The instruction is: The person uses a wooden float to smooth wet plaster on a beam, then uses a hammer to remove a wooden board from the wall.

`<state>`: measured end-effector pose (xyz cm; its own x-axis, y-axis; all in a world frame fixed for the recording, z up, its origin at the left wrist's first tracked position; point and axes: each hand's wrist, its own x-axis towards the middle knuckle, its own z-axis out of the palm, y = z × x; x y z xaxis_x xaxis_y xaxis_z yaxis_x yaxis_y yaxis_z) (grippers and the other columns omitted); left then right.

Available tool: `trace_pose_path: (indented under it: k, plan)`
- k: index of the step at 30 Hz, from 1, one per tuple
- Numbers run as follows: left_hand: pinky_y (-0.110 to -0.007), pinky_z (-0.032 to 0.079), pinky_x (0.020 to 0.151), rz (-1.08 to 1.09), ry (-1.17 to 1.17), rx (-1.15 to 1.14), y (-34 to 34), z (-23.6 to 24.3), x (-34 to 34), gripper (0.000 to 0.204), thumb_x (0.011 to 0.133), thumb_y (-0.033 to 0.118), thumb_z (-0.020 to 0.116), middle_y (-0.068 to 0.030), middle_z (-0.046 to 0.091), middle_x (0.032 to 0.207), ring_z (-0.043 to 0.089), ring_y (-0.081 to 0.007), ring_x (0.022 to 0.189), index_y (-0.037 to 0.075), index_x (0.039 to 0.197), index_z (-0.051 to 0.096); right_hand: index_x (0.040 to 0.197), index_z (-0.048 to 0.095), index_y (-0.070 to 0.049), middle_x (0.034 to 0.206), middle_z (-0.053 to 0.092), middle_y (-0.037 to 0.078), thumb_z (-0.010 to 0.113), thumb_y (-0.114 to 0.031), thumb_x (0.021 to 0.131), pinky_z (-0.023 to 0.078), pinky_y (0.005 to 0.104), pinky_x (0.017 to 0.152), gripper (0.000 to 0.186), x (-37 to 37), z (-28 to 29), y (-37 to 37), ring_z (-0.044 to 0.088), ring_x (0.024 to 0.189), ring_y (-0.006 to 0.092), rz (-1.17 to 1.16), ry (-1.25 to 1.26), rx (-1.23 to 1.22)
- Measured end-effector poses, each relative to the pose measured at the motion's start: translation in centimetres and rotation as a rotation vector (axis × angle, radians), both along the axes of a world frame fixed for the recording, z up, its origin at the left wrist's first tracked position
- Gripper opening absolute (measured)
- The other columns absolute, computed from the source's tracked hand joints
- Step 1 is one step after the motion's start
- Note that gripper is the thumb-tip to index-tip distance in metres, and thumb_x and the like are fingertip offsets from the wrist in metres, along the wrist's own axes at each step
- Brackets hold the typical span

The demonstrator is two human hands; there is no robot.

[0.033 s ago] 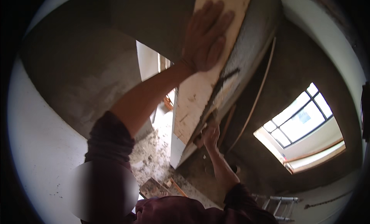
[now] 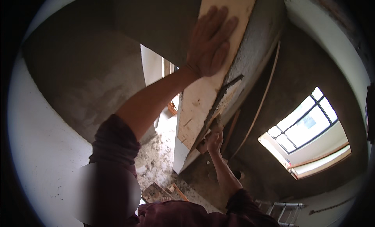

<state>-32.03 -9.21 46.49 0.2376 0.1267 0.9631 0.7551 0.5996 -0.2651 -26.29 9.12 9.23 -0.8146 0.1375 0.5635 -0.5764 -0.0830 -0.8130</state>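
Observation:
My left hand (image 2: pixel 211 43) lies flat on a long pale wooden board (image 2: pixel 195 100), palm down with fingers stretched. The board runs along the edge of a grey plastered beam (image 2: pixel 250 47). Lower down, beside the board's far edge, my right hand (image 2: pixel 214 142) is closed around a small trowel-like tool (image 2: pixel 216 124). Its full shape is partly hidden by the fingers and the dim light. Rough, wet-looking mortar (image 2: pixel 224 98) lines the gap next to the board, and a dark thin strip (image 2: pixel 234 81) sticks out above it.
A long thin strip (image 2: pixel 262 96) leans against the dark wall on the right. Beyond it is a window (image 2: pixel 308 121). Below lie a debris-strewn floor (image 2: pixel 154 156), wood pieces (image 2: pixel 156 191) and a metal ladder (image 2: pixel 287 211). A white wall (image 2: pixel 50 160) stands at left.
The view has shifted slightly, so most things sit a little lower. My right hand has moved slightly along the board's edge; my left hand stays pressed on the board.

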Motion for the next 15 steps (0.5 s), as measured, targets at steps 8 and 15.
trace_pose_path:
  k: [8, 15]
  plan:
    - [-0.052, 0.020, 0.115, 0.032, -0.067, -0.039, -1.6, -1.2, -0.4, 0.052, 0.096, 0.023, 0.038, -0.0227, 0.031, 0.153, 0.024, -0.0419, 0.143, 0.003, 0.143, 0.044, 0.101, 0.057, 0.000, 0.067, 0.052, 0.008, 0.041, -0.050, 0.097, 0.042, 0.0333, 0.053, 0.053, -2.2, 24.0, -1.8, 0.054, 0.060, 0.0159, -0.285, 0.005, 0.188]
    - [-0.049, 0.018, 0.118, 0.003, -0.004, -0.087, -1.2, -0.4, -1.1, 0.056, 0.099, 0.025, 0.028, -0.0267, 0.027, 0.154, 0.020, -0.0415, 0.145, -0.009, 0.142, 0.038, 0.109, 0.059, 0.001, 0.079, 0.062, 0.016, 0.046, -0.032, 0.097, 0.049, 0.0370, 0.065, 0.037, -2.7, 6.6, -1.6, 0.063, 0.074, 0.0212, -0.346, 0.106, 0.189]
